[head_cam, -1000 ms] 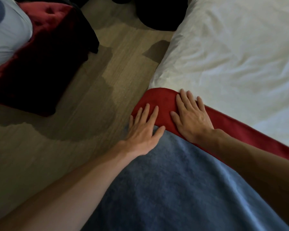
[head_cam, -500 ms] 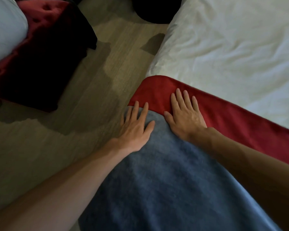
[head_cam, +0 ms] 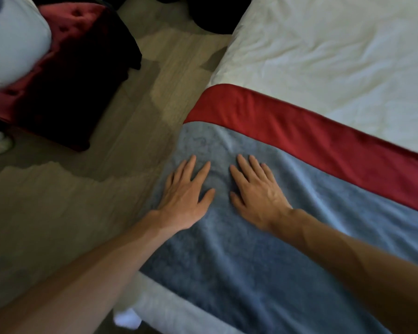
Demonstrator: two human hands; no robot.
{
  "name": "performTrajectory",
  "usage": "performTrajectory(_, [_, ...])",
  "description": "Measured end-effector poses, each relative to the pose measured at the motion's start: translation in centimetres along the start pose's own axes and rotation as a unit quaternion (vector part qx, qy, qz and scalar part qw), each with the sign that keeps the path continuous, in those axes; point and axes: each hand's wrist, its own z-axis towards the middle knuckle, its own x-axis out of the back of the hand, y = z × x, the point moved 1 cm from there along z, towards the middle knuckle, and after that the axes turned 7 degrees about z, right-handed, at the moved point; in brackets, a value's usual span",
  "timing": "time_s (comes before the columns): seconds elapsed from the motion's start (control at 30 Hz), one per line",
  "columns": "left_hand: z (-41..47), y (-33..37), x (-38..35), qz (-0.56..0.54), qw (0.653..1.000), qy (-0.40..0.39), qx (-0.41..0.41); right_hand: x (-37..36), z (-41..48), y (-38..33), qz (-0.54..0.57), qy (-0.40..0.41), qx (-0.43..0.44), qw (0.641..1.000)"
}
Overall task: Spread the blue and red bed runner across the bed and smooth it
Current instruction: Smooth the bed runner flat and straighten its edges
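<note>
Pressing one bed runner: left hand, right hand

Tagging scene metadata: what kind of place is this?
Likely a bedroom, maybe a hotel room: a white-sheeted bed, a blue and red bed runner laid across it, and a red tufted bench nearby.

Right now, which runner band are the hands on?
The blue band: left hand and right hand lie flat on it; the red band beyond is untouched.
</note>
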Motion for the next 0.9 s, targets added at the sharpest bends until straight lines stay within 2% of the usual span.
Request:
performTrajectory(0.13, [-2.8, -1.6, -0.7, 0.02, 0.999, 0.006, -0.037, -2.3, -2.8, -2.8, 0.022, 0.023, -0.002, 0.999])
performTrajectory(0.37, [-8.5, -4.8, -1.2, -0.024, 0.995, 0.055, -0.081, -5.2, -6.8, -8.5, 0.036, 0.072, -0.047, 0.996])
performTrajectory(0.53, [-13.5, -6.0, -1.9, -0.031, 0.987, 0.022, -0.155, -6.4, -10.5, -12.3, 0.072, 0.073, -0.02, 0.995])
performTrajectory(0.73, [-15.7, -5.7, -2.9, -0.042, 0.987, -0.011, -0.152, -8.1, -14.7, -13.5, 0.022, 0.078, -0.028, 0.996])
performTrajectory(0.9, [-15.5, -5.0, -3.5, -0.048, 0.99, -0.002, -0.133, -9.1, -14.5, -14.1, 0.064, 0.136, -0.072, 0.986])
